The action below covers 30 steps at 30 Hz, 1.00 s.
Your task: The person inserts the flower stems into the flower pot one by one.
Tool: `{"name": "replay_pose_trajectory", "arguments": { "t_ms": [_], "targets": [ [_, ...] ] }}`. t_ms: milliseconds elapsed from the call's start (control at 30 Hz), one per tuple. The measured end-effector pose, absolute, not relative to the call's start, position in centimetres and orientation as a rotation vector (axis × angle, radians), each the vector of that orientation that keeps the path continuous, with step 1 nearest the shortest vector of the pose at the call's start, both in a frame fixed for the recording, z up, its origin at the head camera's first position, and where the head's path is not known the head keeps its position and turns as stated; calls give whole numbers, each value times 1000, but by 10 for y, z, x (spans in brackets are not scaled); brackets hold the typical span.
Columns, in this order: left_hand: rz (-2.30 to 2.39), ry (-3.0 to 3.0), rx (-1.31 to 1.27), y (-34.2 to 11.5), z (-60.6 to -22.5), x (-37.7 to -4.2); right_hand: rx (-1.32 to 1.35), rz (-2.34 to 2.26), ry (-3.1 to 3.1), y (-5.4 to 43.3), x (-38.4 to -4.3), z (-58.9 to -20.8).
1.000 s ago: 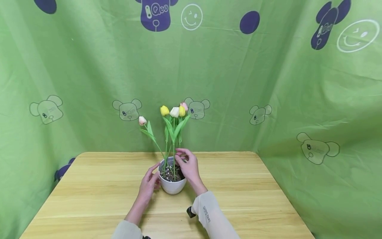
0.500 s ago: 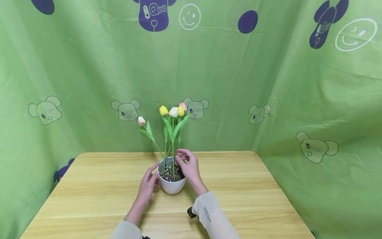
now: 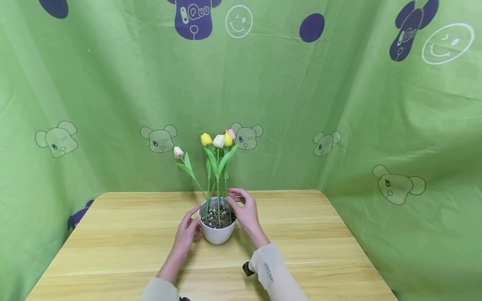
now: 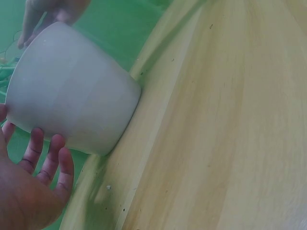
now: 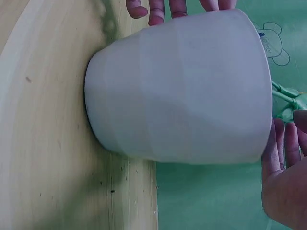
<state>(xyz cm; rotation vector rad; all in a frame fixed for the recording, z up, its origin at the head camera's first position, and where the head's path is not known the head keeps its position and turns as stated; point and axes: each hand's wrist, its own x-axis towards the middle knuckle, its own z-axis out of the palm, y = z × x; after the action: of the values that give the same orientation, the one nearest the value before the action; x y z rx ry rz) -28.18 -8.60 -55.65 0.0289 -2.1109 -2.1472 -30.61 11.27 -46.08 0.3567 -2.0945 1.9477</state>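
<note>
A white pot (image 3: 218, 236) of dark speckled soil (image 3: 214, 218) stands upright on the table. Tulips rise from it: two yellow ones (image 3: 206, 139), a white one (image 3: 218, 141), a pink one (image 3: 231, 134), and a pale pink tulip (image 3: 178, 152) leaning left. My left hand (image 3: 185, 232) rests its fingers against the pot's left side; in the left wrist view those fingers (image 4: 49, 160) are loosely bent along the wall. At the right rim is my right hand (image 3: 244, 209), thumb and fingers apart, with no stem seen between them. The right wrist view shows its fingers (image 5: 290, 143) beside the rim.
The wooden table (image 3: 128, 234) extends on both sides of the pot. Behind it hangs a green printed curtain (image 3: 278, 92), which also closes off left and right. Small dark crumbs (image 4: 109, 187) lie on the wood near the pot.
My right hand has moved slightly right, off the stem it was at inside the rim, and that stem now shows down to the soil. The left hand and the pot stay put.
</note>
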Motion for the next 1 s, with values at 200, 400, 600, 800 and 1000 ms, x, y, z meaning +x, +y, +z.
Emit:
{"name": "replay_pose_trajectory", "arguments": {
  "t_ms": [200, 400, 600, 800, 1000],
  "targets": [
    [-2157, -2112, 35, -87, -555, -283, 379, 1862, -2141, 127, -316, -477],
    [-2139, -2115, 39, -87, -555, -284, 389, 1872, -2129, 139, -321, -493],
    [-2142, -2120, 36, -87, -555, -284, 485, 1941, -2115, 148, -317, -504],
    [-2149, -2127, 38, -88, -555, -284, 542, 1930, -2155, 151, -315, -516],
    [-2154, -2127, 41, -88, -556, -283, 507, 1942, -2187, 152, -314, -526]
  ]
}}
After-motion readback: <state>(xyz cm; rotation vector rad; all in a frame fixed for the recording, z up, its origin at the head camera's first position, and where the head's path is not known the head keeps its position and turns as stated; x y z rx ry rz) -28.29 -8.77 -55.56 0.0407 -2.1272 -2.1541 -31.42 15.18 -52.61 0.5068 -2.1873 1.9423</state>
